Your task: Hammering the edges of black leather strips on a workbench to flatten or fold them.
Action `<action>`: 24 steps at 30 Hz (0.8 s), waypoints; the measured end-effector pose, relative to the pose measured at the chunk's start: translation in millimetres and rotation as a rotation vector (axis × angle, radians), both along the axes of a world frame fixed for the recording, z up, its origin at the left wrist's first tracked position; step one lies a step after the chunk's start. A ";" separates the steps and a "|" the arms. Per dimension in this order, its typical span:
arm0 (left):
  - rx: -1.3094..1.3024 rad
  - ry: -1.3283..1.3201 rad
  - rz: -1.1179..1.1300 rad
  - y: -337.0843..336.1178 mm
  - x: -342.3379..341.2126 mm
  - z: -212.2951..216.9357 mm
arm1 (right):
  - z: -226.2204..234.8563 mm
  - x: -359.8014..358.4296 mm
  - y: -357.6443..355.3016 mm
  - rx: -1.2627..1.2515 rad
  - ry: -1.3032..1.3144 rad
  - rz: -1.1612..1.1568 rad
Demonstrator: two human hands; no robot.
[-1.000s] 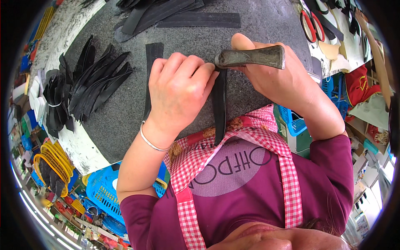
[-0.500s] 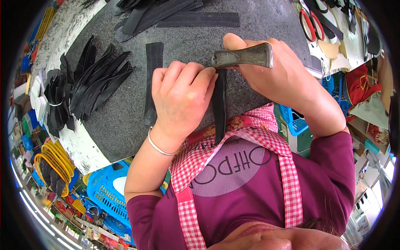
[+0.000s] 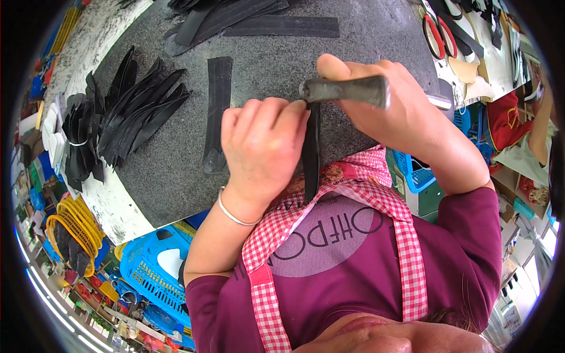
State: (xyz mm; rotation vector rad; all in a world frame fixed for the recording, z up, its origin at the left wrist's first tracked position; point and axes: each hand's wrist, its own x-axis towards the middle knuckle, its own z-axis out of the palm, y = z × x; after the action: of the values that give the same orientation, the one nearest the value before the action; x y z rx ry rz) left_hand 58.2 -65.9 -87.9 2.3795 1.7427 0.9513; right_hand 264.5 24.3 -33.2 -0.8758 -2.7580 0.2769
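My right hand (image 3: 397,109) is closed round a hammer (image 3: 347,90), whose worn metal head lies over the end of a black strip (image 3: 312,156). The hammer's handle is hidden by the hand. With fingers curled, my left hand (image 3: 262,147) pinches that strip near its top end, close by the hammer head. The strip's lower end hangs past the slab's near edge, against the checked apron (image 3: 271,235). A second black strip (image 3: 218,112) lies flat just left of my left hand. Whether the hammer touches the strip cannot be seen.
A speckled grey slab (image 3: 170,194) covers most of the table. Bundled black strips (image 3: 126,112) lie left, more strips (image 3: 282,26) at the far side. Red-handled scissors (image 3: 440,36) rest far right. A blue basket (image 3: 150,270) stands below left. Another person's arm (image 3: 538,132) shows at right.
My left hand has shifted slightly right and nearer to me, still on the strip. The hammer head has tilted a little. At the right edge, another person's arm has moved.
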 end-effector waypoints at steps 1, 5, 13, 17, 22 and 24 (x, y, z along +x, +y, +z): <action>0.004 0.000 -0.001 -0.4 -2.0 -0.7 | -8.4 4.0 3.0 -0.020 0.022 -0.005; -0.047 -0.093 -0.019 -5.8 0.5 -3.3 | -8.6 5.4 7.1 -0.007 0.060 0.003; -0.116 -0.164 0.011 -14.3 0.4 -2.6 | -2.7 5.0 -0.7 -0.132 -0.020 -0.020; -0.150 -0.195 0.027 -18.4 9.6 1.3 | 0.9 3.1 -11.3 -0.168 0.044 -0.022; -0.186 -0.124 0.062 -7.1 15.9 -0.2 | -7.2 12.5 -2.4 -0.109 0.009 -0.032; -0.156 -0.040 0.056 5.6 17.6 -2.1 | -1.7 18.4 3.2 -0.155 0.160 -0.151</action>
State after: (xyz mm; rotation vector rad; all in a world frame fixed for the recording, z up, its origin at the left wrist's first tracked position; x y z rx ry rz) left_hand 75.8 -60.3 -90.0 2.2127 1.8065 0.8290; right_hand 282.9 27.6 -35.0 -1.0449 -2.5350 0.5147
